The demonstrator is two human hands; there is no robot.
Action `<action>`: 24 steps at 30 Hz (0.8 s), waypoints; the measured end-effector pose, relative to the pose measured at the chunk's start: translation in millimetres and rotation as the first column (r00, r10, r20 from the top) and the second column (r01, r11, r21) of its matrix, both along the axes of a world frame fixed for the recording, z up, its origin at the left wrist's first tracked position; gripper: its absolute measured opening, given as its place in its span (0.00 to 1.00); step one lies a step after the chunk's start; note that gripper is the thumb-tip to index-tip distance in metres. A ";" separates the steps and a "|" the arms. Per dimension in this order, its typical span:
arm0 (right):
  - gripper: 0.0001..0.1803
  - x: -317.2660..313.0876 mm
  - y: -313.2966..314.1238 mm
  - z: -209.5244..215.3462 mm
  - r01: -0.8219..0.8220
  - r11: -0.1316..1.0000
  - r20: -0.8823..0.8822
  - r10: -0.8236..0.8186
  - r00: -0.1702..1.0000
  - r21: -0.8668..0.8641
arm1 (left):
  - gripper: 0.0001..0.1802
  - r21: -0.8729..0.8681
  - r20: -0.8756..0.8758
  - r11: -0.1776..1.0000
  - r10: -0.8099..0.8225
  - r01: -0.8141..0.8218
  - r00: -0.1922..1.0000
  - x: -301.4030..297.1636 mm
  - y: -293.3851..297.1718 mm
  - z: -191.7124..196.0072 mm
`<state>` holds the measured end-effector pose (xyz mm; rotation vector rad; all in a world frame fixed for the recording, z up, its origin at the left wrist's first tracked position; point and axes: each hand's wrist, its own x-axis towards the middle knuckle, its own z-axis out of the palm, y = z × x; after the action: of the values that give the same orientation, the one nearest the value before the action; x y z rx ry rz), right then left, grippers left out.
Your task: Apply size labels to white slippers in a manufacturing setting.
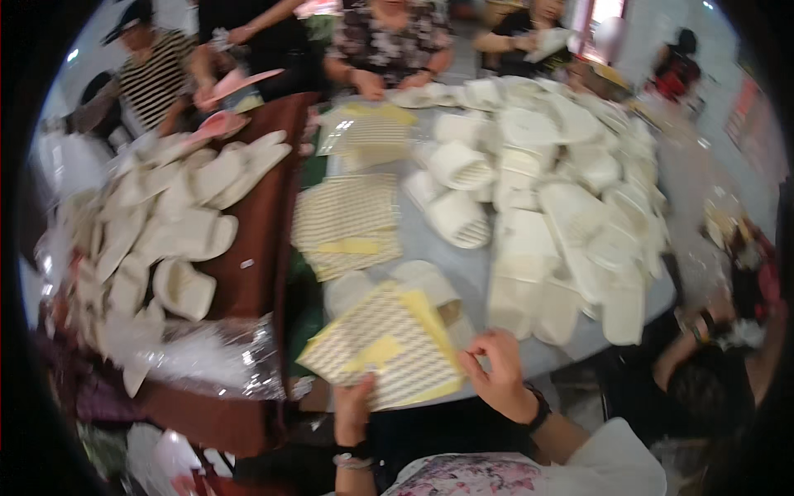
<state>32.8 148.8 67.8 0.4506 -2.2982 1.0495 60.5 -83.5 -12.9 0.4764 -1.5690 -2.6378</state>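
My left hand (354, 407) grips a few yellow-backed sticker sheets (397, 351) at their near edge, thumb on top. The top sheet carries rows of small dark marks, with a bare yellow patch near its middle. Just right of the sheets, my right hand (503, 376) is raised with thumb and forefinger pinched together; anything between them is too small to make out. A pair of white slippers (434, 285) lies beyond the sheets, partly covered by them. Farther off are more sticker sheets (347, 215) in a loose stack.
White slippers (571, 207) are heaped across the right of the grey table (430, 236). On the left, a brown-covered table (256, 223) bears pale slippers (186, 236) and clear plastic bags (219, 360). Several people stand or sit around, one person (389, 50) opposite me.
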 end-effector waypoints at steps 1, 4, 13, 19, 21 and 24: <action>0.12 0.6 7.4 -7.9 0.016 1.000 0.031 -0.016 0.999 0.007 | 0.29 0.015 -0.026 0.999 0.034 -0.034 0.999 -0.5 -4.0 -0.2; 0.15 -6.2 22.1 -31.0 0.017 0.998 0.135 -0.025 0.990 0.057 | 0.31 0.095 -0.058 0.987 0.137 -0.131 0.989 1.5 -17.9 -3.6; 0.43 22.2 -5.6 -53.7 -0.073 0.875 0.343 -0.110 0.933 0.479 | 0.29 0.581 -0.411 0.741 -0.091 0.337 0.907 -3.6 -56.1 -47.6; 0.44 26.1 -18.3 -50.5 -0.069 0.862 0.378 -0.147 0.914 0.503 | 0.29 -0.062 -0.015 0.996 -0.069 0.068 0.997 -7.5 -25.5 -19.5; 0.44 25.3 -16.5 -51.1 -0.083 0.881 0.393 -0.123 0.911 0.466 | 0.30 -0.121 0.021 0.992 -0.045 0.048 0.999 -8.0 -11.8 -2.2; 0.41 21.1 -11.3 -56.7 -0.121 0.916 0.422 -0.057 0.905 0.384 | 0.30 -0.227 0.039 0.972 -0.053 0.061 0.998 -6.4 -6.7 5.2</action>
<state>53.9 137.5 11.1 0.4517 -2.9316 0.7330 54.1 -90.2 -7.6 0.4692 -1.8933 -2.4556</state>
